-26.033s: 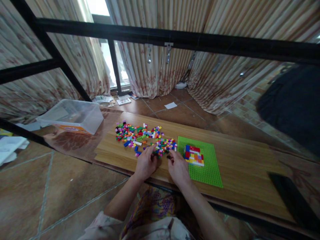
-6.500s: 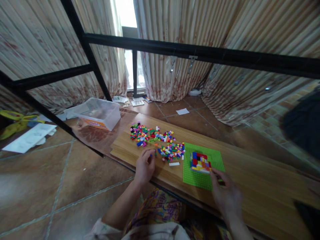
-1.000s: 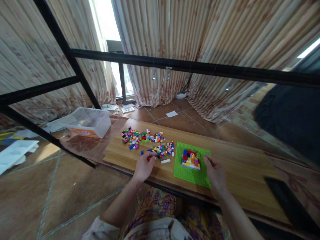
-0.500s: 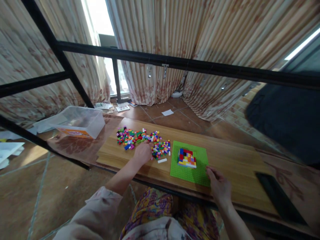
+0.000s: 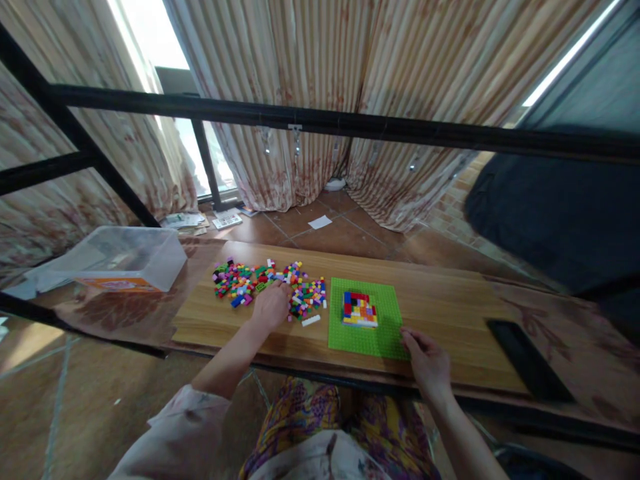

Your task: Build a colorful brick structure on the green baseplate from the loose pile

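Head view: I am finding the loose toy building bricks point(image 5: 305, 297) lying scattered over the left part of the wooden bench point(image 5: 440, 300). Their right margin is running just beside the green studded baseplate point(image 5: 387, 343), which is carrying a low multicoloured brick build point(image 5: 360, 310).

The left hand point(image 5: 273, 305) is resting over the pile, fingers bent downward and partly hidden; I cannot tell whether it is gripping a brick. The right hand point(image 5: 427, 357) is standing at the baseplate's right edge, its fingertips close together; whether anything is lying between them I cannot tell.

On handling, I am judging the bricks light, stiff and rather slick, with little risk of breakage; opposite side walls are offering the soundest hold. I am rating the baseplate as thin and slightly flexible, best taken by its rim, and the build as liable to separate under sideways pull.

On edges, the baseplate's near side is lying near the bench's front edge. Wood surface is extending rightward to a black flat object point(image 5: 525, 363), giving lateral room. A black rail point(image 5: 320, 120) is crossing above; its clearance I am leaving unjudged.
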Demonstrator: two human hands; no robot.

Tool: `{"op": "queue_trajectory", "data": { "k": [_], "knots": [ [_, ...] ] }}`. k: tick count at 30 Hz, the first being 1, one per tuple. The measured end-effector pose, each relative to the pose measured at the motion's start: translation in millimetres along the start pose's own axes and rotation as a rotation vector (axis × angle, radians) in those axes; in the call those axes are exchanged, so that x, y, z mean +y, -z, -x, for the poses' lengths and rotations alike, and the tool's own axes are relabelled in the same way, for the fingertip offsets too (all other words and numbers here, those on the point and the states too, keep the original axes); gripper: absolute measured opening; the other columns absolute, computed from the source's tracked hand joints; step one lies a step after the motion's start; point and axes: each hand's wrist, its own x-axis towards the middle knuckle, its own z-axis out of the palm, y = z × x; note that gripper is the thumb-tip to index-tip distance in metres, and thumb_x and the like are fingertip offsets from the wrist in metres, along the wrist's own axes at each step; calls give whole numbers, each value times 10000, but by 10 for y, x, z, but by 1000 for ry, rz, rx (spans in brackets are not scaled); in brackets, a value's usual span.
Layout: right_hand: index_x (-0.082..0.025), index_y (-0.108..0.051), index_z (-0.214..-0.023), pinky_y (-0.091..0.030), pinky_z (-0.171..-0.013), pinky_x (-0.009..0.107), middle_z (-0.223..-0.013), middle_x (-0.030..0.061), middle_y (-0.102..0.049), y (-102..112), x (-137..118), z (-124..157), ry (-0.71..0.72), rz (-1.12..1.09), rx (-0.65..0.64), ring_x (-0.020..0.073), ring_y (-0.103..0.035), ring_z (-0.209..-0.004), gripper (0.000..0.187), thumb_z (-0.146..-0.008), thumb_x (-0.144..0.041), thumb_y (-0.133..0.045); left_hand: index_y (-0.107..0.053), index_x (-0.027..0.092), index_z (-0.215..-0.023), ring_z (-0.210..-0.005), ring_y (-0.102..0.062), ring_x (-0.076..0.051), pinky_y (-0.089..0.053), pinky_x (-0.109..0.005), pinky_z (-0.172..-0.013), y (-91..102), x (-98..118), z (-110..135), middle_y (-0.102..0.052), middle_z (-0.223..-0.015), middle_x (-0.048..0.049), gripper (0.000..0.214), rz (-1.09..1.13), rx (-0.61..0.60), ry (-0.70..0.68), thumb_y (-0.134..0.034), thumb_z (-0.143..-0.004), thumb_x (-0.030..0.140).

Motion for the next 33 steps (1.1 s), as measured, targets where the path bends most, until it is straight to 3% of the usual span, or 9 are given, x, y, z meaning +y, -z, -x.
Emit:
{"op": "queue_trajectory", "data": {
  "k": [5,8,11,14,18,24,33],
  "knots": [
    [-151,-732,-832,-520,-708,339,-806,87,-734,-12,-40,10,-4,-17,1,213,-655,-724,400,-675,-514,-666,-606,152,-951,-914,-613,-211,-460,-299,-791,78,23,37,-647,-947,-99,188,-9,22,21,-431,-881,160],
    [-162,-732,-842,-515,-767,361,-860,93,-734,-60,-126,57,49,-21,-20,223,-660,-788,381,-695,-507,-665,-604,177,-936,-839,-613,-188,-445,-282,-748,135,120,81,-658,-894,-63,162,159,99,32,-452,-881,196],
    [-176,-730,-867,-512,-777,361,-894,92,-727,-160,-330,159,133,-39,-99,222,-652,-829,353,-732,-493,-651,-626,185,-845,-727,-580,-147,-427,-255,-695,130,374,163,-643,-780,-17,125,629,123,-1,-508,-847,225],
    [-205,-725,-953,-510,-772,343,-973,81,-712,-257,-607,289,211,-48,-254,205,-638,-864,319,-783,-456,-628,-648,164,-837,-606,-532,-109,-405,-228,-598,78,727,275,-607,-677,13,181,1264,-90,52,-609,-784,333],
    [-226,-703,-1043,-501,-772,324,-981,61,-688,-302,-904,404,322,-56,-395,179,-616,-850,297,-803,-393,-648,-671,155,-885,-593,-527,-85,-393,-217,-592,57,1084,378,-618,-674,14,299,1647,-299,130,-726,-697,380],
    [-249,-709,-1010,-499,-770,300,-937,37,-663,-271,-1024,398,398,-70,-462,159,-606,-836,228,-814,-353,-655,-664,151,-917,-626,-531,-73,-410,-221,-630,108,1213,356,-644,-757,2,345,1783,-425,58,-782,-660,348],
    [-245,-713,-928,-498,-777,308,-963,47,-659,-255,-906,303,400,-40,-465,180,-614,-905,187,-822,-381,-639,-634,156,-984,-604,-529,-77,-406,-217,-607,48,1276,353,-622,-724,11,401,1809,-450,84,-769,-663,356]
  ]
}}
